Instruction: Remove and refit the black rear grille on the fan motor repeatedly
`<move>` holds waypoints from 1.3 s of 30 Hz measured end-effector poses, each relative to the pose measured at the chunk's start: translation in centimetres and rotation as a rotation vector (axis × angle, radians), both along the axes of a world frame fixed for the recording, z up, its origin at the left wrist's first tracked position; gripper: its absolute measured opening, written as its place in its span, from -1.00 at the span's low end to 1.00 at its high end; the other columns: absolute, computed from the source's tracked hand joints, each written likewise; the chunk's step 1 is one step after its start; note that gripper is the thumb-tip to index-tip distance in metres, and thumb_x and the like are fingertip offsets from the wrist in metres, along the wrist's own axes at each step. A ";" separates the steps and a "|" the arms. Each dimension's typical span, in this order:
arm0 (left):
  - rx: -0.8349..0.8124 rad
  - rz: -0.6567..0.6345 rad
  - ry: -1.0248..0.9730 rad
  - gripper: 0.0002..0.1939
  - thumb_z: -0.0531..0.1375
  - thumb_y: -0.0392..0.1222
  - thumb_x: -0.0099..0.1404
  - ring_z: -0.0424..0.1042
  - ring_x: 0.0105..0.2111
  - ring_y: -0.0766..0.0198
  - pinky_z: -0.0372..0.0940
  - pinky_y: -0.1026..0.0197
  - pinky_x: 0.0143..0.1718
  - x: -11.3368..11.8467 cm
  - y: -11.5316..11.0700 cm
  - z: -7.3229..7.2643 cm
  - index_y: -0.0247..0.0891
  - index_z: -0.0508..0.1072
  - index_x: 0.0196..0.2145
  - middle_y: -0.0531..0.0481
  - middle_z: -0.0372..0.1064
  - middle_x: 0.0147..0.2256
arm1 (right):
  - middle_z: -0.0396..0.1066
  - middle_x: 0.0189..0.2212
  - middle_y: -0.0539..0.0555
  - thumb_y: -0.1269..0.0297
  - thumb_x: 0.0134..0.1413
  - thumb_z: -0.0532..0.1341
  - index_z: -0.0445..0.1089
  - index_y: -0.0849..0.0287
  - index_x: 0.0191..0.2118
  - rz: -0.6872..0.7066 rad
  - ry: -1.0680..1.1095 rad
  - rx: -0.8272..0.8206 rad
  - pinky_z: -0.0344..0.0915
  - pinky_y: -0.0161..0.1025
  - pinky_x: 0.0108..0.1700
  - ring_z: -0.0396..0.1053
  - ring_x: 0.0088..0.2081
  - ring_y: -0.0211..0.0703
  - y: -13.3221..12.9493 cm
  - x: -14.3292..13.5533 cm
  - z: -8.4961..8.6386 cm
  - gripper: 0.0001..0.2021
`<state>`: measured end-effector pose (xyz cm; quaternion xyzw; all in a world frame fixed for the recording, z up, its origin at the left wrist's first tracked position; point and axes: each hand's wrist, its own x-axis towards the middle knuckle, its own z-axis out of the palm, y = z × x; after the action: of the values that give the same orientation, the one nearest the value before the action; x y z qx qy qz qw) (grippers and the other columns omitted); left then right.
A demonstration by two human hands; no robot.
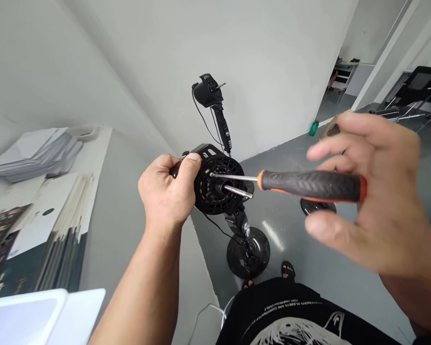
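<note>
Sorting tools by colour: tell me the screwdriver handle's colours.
Head view: the screwdriver handle is dark grey with orange ends.

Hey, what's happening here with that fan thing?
A person is working on a black fan motor housing on its stand. The left hand grips the housing from behind. The right hand holds an orange and black screwdriver, its tip set into the housing's front beside the shaft. A second fan motor stands farther back.

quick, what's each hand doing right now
Left hand: closed around the black fan motor housing.
Right hand: fingers loosely curled, holding the screwdriver by its handle.
</note>
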<state>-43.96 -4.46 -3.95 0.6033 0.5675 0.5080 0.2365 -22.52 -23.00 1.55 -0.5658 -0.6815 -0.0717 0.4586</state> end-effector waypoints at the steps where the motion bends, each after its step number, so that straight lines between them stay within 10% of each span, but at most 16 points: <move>1: 0.003 -0.001 -0.001 -0.63 0.26 0.19 0.01 0.18 -0.54 0.28 0.09 0.08 -0.46 0.0 0.0 0.0 -0.13 0.30 -0.60 0.12 0.18 -0.63 | 0.42 0.18 0.17 0.25 0.11 0.39 0.28 -0.06 0.29 0.064 0.009 -0.013 0.70 -0.06 -0.18 0.55 0.12 0.08 0.0 -0.1 0.0 -0.38; 7: -0.006 -0.006 -0.019 -0.63 0.28 0.16 0.03 0.19 -0.54 0.27 0.09 0.09 -0.48 0.0 -0.4 0.1 -0.13 0.30 -0.60 0.11 0.20 -0.63 | 0.51 -0.36 -0.04 0.24 0.22 0.38 0.38 -0.02 0.04 0.065 -0.035 0.196 0.57 -0.19 -0.40 0.50 -0.39 -0.16 1.4 0.4 0.3 -0.68; 11: -0.004 -0.020 -0.028 -0.63 0.29 0.17 0.04 0.20 -0.53 0.27 0.10 0.09 -0.46 -0.1 -0.4 -0.1 -0.13 0.32 -0.58 0.10 0.23 -0.62 | 0.52 -0.10 0.06 0.25 0.09 0.42 0.31 -0.05 0.12 0.011 -0.032 0.125 0.64 -0.04 -0.21 0.59 -0.06 0.03 0.9 0.5 0.9 -0.51; 16: -0.004 -0.011 -0.029 -0.64 0.29 0.15 0.05 0.17 -0.54 0.27 0.08 0.09 -0.47 0.0 -0.1 -0.1 -0.13 0.31 -0.58 0.11 0.19 -0.63 | 0.52 -0.21 0.08 0.12 0.20 0.40 0.43 0.05 0.06 -0.014 -0.127 0.030 0.59 -0.16 -0.38 0.58 -0.26 -0.07 0.0 0.4 0.9 -0.64; 20: -0.008 -0.016 -0.027 -0.63 0.29 0.16 0.05 0.18 -0.53 0.27 0.09 0.09 -0.46 0.0 -0.1 -0.1 -0.14 0.31 -0.58 0.11 0.20 -0.62 | 0.36 0.23 0.20 0.23 0.14 0.40 0.31 -0.02 0.30 0.050 -0.041 0.043 0.65 -0.16 -0.28 0.51 0.17 0.08 0.0 0.1 0.2 -0.39; 25: -0.010 -0.018 -0.032 -0.63 0.29 0.16 0.07 0.18 -0.53 0.26 0.10 0.10 -0.47 0.0 0.0 -0.2 -0.13 0.29 -0.57 0.11 0.19 -0.62 | 0.41 -0.43 -0.04 0.13 0.31 0.29 0.44 0.02 0.02 -0.118 -0.060 0.044 0.46 -0.25 -0.52 0.44 -0.44 -0.19 0.6 -0.2 0.0 -0.77; 30: -0.011 -0.020 -0.028 -0.64 0.30 0.15 0.06 0.20 -0.52 0.26 0.11 0.10 -0.46 0.1 -0.2 -0.1 -0.14 0.33 -0.56 0.10 0.21 -0.60 | 0.42 0.10 0.18 0.30 -0.02 0.45 0.35 0.01 0.13 0.008 0.164 0.067 0.60 -0.13 -0.34 0.54 0.07 0.07 0.5 -0.9 0.2 -0.44; 36: -0.007 -0.002 -0.034 -0.63 0.28 0.16 0.04 0.17 -0.53 0.28 0.09 0.09 -0.46 0.1 -0.3 0.0 -0.14 0.30 -0.58 0.12 0.16 -0.62 | 0.43 -0.44 -0.05 0.12 0.23 0.38 0.35 0.03 -0.11 -0.062 0.114 0.080 0.43 -0.18 -0.47 0.47 -0.44 -0.19 1.2 0.2 0.1 -0.75; 39: -0.008 0.001 -0.040 -0.63 0.29 0.16 0.04 0.18 -0.52 0.28 0.10 0.09 -0.45 0.0 -0.3 0.0 -0.14 0.31 -0.57 0.12 0.18 -0.61 | 0.47 -0.11 0.08 0.19 0.05 0.47 0.30 -0.02 0.07 0.030 0.083 0.087 0.53 -0.19 -0.42 0.56 -0.04 0.00 1.2 0.6 0.2 -0.50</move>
<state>-43.92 -4.73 -3.93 0.5917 0.5651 0.5177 0.2500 -21.90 -21.85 1.72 -0.5375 -0.6665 -0.0705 0.5117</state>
